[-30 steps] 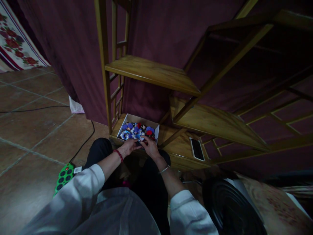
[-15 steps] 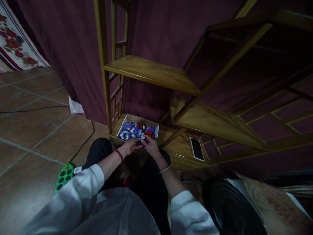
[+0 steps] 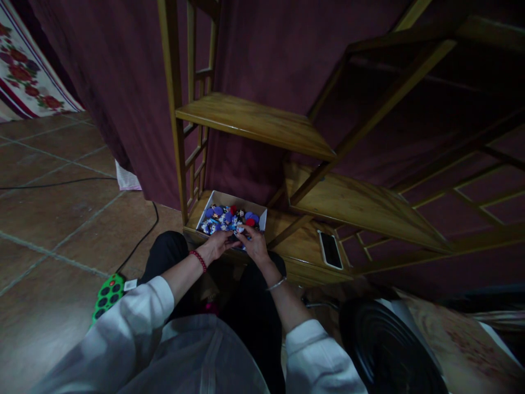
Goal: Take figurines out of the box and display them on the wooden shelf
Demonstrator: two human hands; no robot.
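A shallow white cardboard box (image 3: 241,198) stands on the low wooden shelf, filled with several small toy figurines (image 3: 223,216) in blue, white, purple, red and black. My left hand (image 3: 220,244) is at the box's front edge, its fingers curled in a pinch. Close beside it on the right, my right hand (image 3: 253,243) has its fingertips bent inward toward the left ones. Between the two hands is a small white and blue figurine (image 3: 239,230), and the fingers of both close on it. Its lower part is hidden by the fingers.
A wooden shelf unit (image 3: 254,120) rises in front, with a slanted post to the right. On its low board lies a phone or tablet with a white frame (image 3: 330,250). A green power strip (image 3: 109,298) rests on the floor at left; a black round object (image 3: 388,347) is at right.
Both hands stay in nearly the same place, with only slight finger movement around the figurine. The box and its contents look unmoved.
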